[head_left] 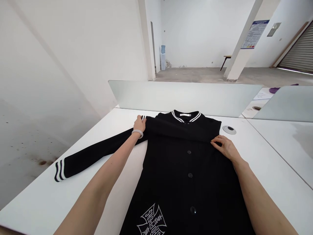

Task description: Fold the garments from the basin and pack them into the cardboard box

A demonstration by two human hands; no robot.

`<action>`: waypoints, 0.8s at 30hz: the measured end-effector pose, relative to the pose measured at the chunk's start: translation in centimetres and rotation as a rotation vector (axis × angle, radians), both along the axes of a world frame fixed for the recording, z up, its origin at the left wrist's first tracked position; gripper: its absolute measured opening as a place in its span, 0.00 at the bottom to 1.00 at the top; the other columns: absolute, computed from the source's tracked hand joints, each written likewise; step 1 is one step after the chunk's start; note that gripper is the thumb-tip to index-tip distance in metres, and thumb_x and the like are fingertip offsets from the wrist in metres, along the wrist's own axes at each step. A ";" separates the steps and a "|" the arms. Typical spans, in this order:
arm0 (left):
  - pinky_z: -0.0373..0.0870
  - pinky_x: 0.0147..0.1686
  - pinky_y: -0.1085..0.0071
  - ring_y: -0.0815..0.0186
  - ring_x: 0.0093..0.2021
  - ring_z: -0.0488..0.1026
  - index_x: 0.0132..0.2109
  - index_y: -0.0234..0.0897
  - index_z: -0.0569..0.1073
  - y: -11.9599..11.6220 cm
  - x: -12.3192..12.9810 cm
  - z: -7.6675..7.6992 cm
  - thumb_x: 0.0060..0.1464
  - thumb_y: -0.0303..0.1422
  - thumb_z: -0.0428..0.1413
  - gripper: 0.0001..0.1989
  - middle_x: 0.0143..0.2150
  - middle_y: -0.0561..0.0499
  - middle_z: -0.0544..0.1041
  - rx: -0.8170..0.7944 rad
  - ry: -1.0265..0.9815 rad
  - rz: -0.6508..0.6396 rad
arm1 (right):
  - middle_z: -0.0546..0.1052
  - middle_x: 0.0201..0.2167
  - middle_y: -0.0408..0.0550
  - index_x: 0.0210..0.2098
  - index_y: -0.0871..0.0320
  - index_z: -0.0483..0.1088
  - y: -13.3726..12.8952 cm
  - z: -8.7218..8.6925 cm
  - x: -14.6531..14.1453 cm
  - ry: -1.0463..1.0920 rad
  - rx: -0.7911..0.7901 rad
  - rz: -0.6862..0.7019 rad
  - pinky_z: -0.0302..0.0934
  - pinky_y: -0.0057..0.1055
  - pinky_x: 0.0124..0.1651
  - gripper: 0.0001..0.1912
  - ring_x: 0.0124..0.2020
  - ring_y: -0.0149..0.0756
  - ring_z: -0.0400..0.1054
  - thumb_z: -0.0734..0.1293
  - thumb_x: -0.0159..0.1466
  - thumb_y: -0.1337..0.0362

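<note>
On the white worktop (pixel 36 195) lay a black varsity jacket (pixel 176 169), one sleeve folded across its chest. The left hand (pixel 140 124) pinched that sleeve's striped cuff (pixel 143 117); the right hand (pixel 226 147) lay open on the fold, the right arm (pixel 259 195) outstretched. An uneven pull could have skewed the fold, and the outer sleeve (pixel 97 153), lying near the worktop's edge, could have slipped off.

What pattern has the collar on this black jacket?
The collar is black with white stripes, best seen in the head view.
</note>
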State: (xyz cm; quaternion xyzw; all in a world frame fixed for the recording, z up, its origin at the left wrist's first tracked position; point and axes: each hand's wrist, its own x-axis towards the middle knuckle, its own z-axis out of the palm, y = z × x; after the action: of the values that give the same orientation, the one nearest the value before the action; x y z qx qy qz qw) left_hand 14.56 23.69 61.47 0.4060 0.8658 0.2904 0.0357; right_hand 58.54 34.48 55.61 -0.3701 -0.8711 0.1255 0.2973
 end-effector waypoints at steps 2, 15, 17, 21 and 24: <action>0.67 0.42 0.60 0.51 0.47 0.72 0.50 0.36 0.63 0.0 0.0 -0.4 0.62 0.36 0.47 0.11 0.46 0.39 0.73 -0.137 0.041 0.012 | 0.74 0.35 0.47 0.32 0.53 0.73 0.1 -0.1 0.1 0.000 0.006 0.002 0.64 0.35 0.40 0.11 0.36 0.37 0.69 0.62 0.62 0.55; 0.58 0.55 0.56 0.55 0.57 0.62 0.50 0.43 0.72 0.1 4.4 0.0 0.62 0.38 0.48 0.14 0.57 0.49 0.68 -0.015 0.481 -0.582 | 0.73 0.36 0.48 0.37 0.53 0.74 -0.3 0.2 0.0 0.001 0.115 0.012 0.64 0.38 0.44 0.11 0.39 0.39 0.66 0.63 0.63 0.56; 0.58 0.55 0.56 0.57 0.54 0.65 0.53 0.43 0.71 -0.5 4.5 -0.2 0.61 0.39 0.50 0.15 0.54 0.49 0.70 -0.050 0.525 -0.768 | 0.72 0.35 0.49 0.38 0.52 0.74 -0.2 0.2 0.0 0.000 0.123 0.027 0.64 0.38 0.43 0.10 0.39 0.39 0.66 0.61 0.64 0.59; 0.64 0.46 0.61 0.60 0.43 0.69 0.51 0.41 0.71 -2.5 3.5 -0.7 0.61 0.30 0.47 0.14 0.45 0.48 0.73 -0.166 0.619 -0.923 | 0.70 0.34 0.49 0.41 0.51 0.74 0.0 0.1 0.1 -0.009 0.138 0.053 0.64 0.37 0.40 0.14 0.38 0.38 0.64 0.58 0.64 0.65; 0.66 0.43 0.63 0.59 0.43 0.68 0.45 0.38 0.73 -3.8 3.1 -0.7 0.56 0.25 0.47 0.13 0.42 0.46 0.72 -0.121 0.638 -0.906 | 0.70 0.34 0.49 0.38 0.52 0.75 0.2 0.0 0.1 -0.039 0.165 0.076 0.64 0.36 0.39 0.15 0.37 0.37 0.64 0.58 0.62 0.68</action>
State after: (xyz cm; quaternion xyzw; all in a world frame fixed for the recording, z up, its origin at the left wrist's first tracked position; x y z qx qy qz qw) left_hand 17.70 19.90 60.80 0.8025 0.5879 0.0584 -0.0838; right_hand 58.63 34.65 55.64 -0.3135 -0.8975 0.0574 0.3049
